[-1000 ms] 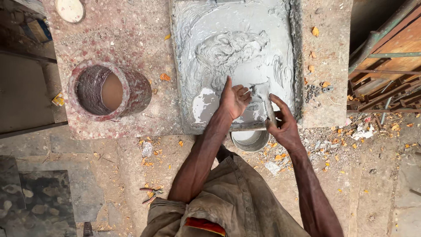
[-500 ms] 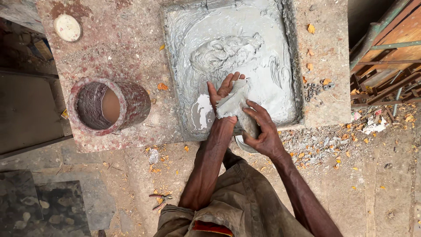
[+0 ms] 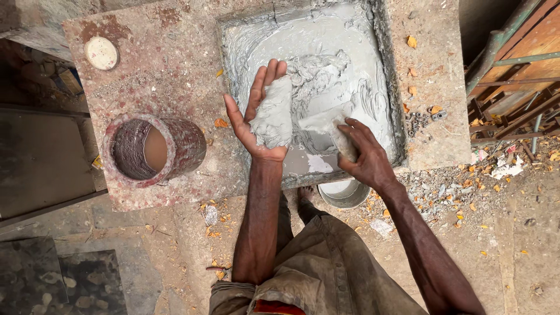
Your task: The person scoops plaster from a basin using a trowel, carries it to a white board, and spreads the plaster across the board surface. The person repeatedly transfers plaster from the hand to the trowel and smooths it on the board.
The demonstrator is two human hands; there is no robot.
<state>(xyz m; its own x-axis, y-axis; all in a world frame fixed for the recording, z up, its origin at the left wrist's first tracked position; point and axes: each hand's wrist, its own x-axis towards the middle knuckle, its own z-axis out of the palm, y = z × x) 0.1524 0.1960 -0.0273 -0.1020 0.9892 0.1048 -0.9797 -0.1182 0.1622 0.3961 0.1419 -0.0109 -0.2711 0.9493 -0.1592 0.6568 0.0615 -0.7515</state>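
My left hand (image 3: 256, 119) is turned palm up over the front left of a square trough of wet grey mortar (image 3: 326, 64), and a thick lump of mortar (image 3: 274, 116) lies in the palm. My right hand (image 3: 364, 154) is closed round a mortar-covered tool (image 3: 341, 140) at the trough's front edge. Its blade end is coated grey and hard to make out. The trough is set into a stained concrete slab (image 3: 169, 64).
A round reddish cylinder mould (image 3: 153, 150) stands on the slab to the left. A small round lid (image 3: 101, 53) lies at the slab's far left. A metal bowl (image 3: 344, 192) sits below the slab by my feet. Wooden frames (image 3: 519, 70) are stacked at right; rubble litters the ground.
My left hand has lifted out of the trough and turned palm up with a lump of mortar. My right hand has drawn the tool away to the right. The view has shifted down.
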